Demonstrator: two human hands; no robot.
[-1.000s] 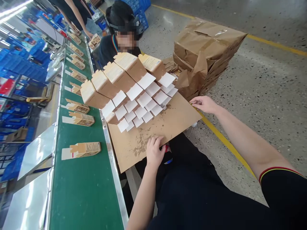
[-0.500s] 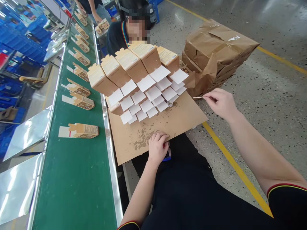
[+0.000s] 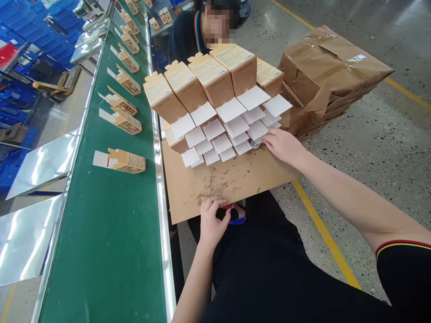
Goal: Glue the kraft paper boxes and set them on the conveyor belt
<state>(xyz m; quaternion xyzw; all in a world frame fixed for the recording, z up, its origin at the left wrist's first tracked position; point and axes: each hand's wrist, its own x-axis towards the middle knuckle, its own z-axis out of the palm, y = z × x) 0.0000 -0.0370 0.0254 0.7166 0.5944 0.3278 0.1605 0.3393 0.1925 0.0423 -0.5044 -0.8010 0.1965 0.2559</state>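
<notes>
Cartons (image 3: 217, 89), brown (white flaps (image 3: 230, 110) outstretched)

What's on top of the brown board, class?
Stacked cartons with white flaps, dark stains, a small round item near the right hand, and, at its near edge, the left hand. The board beneath the cartons is hidden.

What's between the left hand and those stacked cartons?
The head view shows a stretch of brown cardboard sheet, with dark stains, between the left hand and stacked cartons.
</notes>
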